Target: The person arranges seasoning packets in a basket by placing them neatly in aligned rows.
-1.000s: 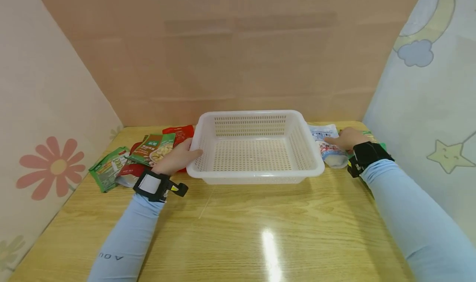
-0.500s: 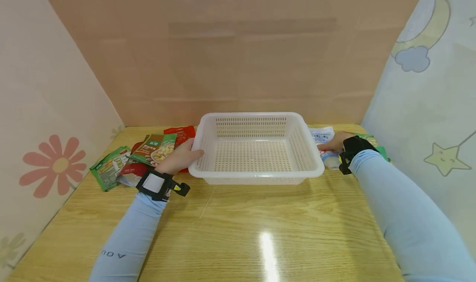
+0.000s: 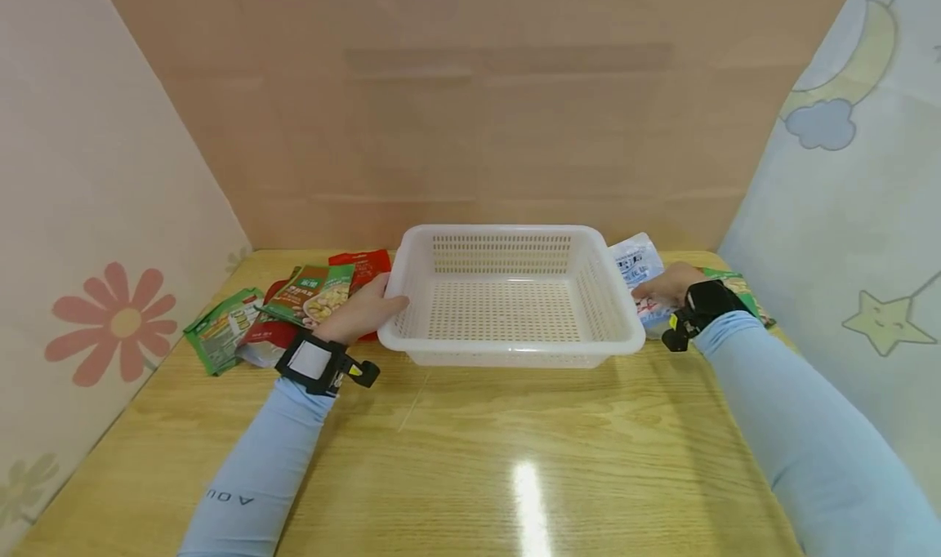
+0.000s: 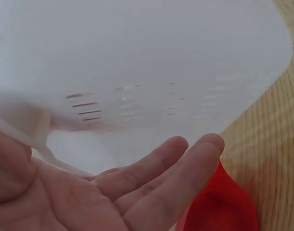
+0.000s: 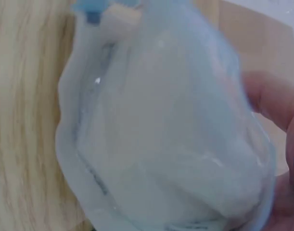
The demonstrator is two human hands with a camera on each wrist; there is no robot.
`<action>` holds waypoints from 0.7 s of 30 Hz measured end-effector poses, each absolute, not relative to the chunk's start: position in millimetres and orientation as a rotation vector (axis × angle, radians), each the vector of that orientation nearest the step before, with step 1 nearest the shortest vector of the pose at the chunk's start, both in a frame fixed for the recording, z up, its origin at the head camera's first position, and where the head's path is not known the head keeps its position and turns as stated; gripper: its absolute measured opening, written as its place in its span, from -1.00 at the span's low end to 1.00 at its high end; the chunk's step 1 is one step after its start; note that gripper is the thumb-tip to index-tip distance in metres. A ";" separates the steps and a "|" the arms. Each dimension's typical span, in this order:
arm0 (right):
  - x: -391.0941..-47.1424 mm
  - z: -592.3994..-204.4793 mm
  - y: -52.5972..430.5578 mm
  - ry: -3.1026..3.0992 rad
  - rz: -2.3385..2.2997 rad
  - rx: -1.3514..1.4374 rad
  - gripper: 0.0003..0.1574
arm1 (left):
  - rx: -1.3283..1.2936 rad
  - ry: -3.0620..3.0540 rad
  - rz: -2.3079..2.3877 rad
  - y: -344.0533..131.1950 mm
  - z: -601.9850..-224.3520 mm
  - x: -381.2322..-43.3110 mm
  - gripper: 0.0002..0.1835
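White plastic basket point(image 3: 515, 348), one: rectangular, perforated, upright on the wood-grain surface point(image 3: 456, 459); taken as the clock's centre, seen from the head.

Left hand point(image 3: 359, 308): at 9 o'clock, holding the basket's rim, thumb over the edge, fingers along the outer wall.

Right hand point(image 3: 669, 285): at 3 o'clock, gripping the white-and-blue pouch.

White-and-blue pouch point(image 3: 636, 261), one: at 3 o'clock, just beside the basket, tilted, top leaning towards 11 o'clock; pale and blurred in the right wrist view. Whether its base touches the surface cannot be told.

Packets, four, overlapping group towards 9 o'clock: green packet point(image 3: 223, 331), outermost; red-and-silver packet point(image 3: 263, 343), next inward; brown-and-green packet point(image 3: 301, 291), lying partly over the last; red packet point(image 3: 370, 265), nearest the basket, partly hidden by the hand.

Green-and-yellow packet point(image 3: 736, 286), one: at 3 o'clock, beyond the right hand, partly covered by the wrist.
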State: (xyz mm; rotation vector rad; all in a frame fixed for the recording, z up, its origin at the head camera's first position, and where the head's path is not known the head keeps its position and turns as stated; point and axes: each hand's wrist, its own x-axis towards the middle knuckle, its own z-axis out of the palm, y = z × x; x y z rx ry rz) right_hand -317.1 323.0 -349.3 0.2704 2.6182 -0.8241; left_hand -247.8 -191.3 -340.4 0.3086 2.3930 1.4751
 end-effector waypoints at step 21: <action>-230.3 -319.6 324.1 2.799 -1.471 0.594 0.09 | 0.266 2.401 1.472 -192.8 -342.2 -244.5 -0.34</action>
